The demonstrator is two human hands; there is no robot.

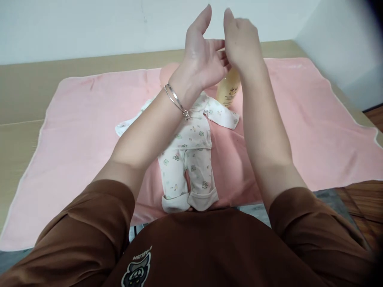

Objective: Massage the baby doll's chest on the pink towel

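Raised above the far part of the pink cloth, my left hand is palm up, its thumb apart and its fingers stretched toward the right. Those fingertips disappear behind my right hand, which shows its back, with its fingers curled and partly hidden. The two hands touch. Below them lies a small white printed baby outfit, top and trousers, laid out like a body. A rounded pink shape shows beyond its collar, partly covered by my left wrist. Near my right wrist stands a yellow bottle, its upper part hidden by my hands.
The pink cloth spreads over a pale wooden surface with a white wall behind it. Its right edge hangs above a brown floor. A silver bracelet is on my left wrist.
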